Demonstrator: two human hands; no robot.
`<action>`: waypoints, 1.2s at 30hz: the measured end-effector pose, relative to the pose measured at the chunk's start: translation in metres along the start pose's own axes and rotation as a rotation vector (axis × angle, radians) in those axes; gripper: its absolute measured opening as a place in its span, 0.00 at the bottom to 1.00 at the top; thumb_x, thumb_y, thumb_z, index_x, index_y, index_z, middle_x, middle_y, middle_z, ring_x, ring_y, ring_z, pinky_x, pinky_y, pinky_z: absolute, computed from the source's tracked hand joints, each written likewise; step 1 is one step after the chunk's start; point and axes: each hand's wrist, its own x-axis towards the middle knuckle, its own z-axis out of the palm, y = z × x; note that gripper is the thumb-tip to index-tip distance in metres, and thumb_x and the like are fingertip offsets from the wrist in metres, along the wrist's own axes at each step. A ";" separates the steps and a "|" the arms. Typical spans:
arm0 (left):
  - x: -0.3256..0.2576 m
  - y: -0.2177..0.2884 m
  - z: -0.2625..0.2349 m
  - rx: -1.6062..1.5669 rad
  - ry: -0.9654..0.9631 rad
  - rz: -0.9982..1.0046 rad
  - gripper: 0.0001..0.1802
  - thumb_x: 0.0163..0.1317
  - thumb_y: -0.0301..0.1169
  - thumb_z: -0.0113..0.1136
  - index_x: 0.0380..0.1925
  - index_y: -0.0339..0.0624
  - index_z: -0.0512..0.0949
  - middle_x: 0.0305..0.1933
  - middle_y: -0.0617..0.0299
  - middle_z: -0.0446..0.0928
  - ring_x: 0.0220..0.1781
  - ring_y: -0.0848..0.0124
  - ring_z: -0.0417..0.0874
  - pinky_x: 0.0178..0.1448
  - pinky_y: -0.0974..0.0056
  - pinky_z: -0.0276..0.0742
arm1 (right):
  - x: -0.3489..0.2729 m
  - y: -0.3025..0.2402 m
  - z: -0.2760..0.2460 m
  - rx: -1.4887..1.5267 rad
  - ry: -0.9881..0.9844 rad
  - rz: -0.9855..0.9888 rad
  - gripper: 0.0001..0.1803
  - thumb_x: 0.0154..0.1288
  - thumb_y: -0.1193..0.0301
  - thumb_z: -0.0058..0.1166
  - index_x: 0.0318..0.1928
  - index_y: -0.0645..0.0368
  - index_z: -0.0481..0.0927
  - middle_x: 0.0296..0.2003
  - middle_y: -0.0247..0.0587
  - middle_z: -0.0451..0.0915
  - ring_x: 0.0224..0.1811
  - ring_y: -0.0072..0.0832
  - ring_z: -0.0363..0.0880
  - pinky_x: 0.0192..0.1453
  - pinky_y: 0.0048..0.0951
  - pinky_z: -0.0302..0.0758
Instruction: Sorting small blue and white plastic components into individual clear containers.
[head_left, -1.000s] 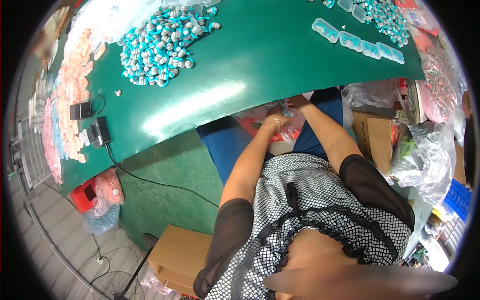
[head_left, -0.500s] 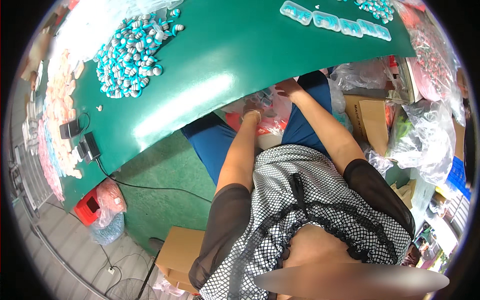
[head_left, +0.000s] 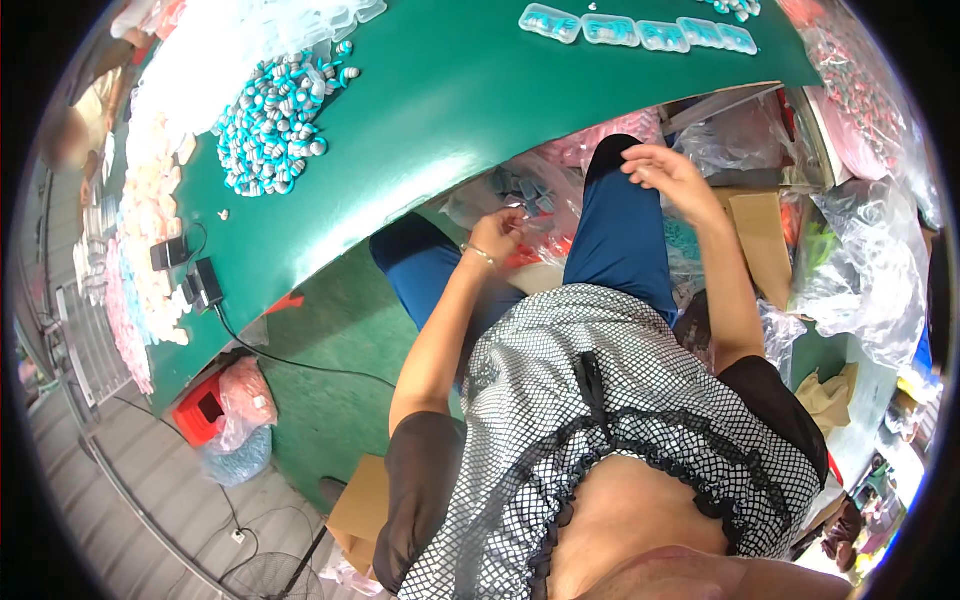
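Below the near edge of the green table point(head_left: 450, 110), the left hand point(head_left: 497, 236) is curled at a clear plastic bag point(head_left: 545, 205) of small pieces on the lap; its grip cannot be told. The bag's long axis runs left to right. The right hand point(head_left: 668, 172), fingers loosely bent and holding nothing visible, hovers just right of it.

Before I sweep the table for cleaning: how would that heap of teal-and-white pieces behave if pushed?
The heap of teal-and-white pieces would probably scatter, since it is loose and strays already lie around its edge. The pieces look small and rounded, so some may roll on the smooth green table. They are likely light.
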 end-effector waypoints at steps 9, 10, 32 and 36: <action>-0.036 0.259 -0.040 0.519 0.328 1.045 0.15 0.50 0.20 0.64 0.40 0.38 0.80 0.37 0.54 0.80 0.40 0.59 0.82 0.44 0.61 0.78 | -0.021 -0.120 -0.046 -0.632 0.591 -0.724 0.10 0.60 0.78 0.56 0.43 0.59 0.81 0.37 0.36 0.81 0.43 0.25 0.78 0.45 0.26 0.74; -0.025 0.271 -0.040 0.552 0.398 1.045 0.16 0.50 0.20 0.64 0.41 0.39 0.79 0.40 0.53 0.79 0.42 0.54 0.79 0.48 0.57 0.76 | -0.016 -0.127 -0.057 -0.844 0.605 -0.840 0.16 0.57 0.79 0.55 0.47 0.55 0.80 0.43 0.39 0.80 0.48 0.33 0.77 0.49 0.33 0.73; 0.110 0.296 -0.026 0.712 0.388 0.998 0.24 0.51 0.35 0.67 0.49 0.42 0.74 0.47 0.49 0.77 0.49 0.49 0.75 0.53 0.52 0.73 | 0.057 -0.124 -0.117 -1.055 0.409 -0.764 0.25 0.55 0.72 0.60 0.56 0.56 0.73 0.54 0.45 0.74 0.58 0.41 0.71 0.60 0.37 0.69; 0.110 0.297 -0.022 0.833 0.371 0.913 0.25 0.50 0.36 0.68 0.49 0.44 0.74 0.45 0.51 0.77 0.48 0.50 0.76 0.52 0.52 0.73 | 0.070 -0.131 -0.111 -1.156 0.307 -0.756 0.24 0.55 0.70 0.61 0.55 0.54 0.74 0.51 0.46 0.75 0.55 0.42 0.73 0.59 0.36 0.71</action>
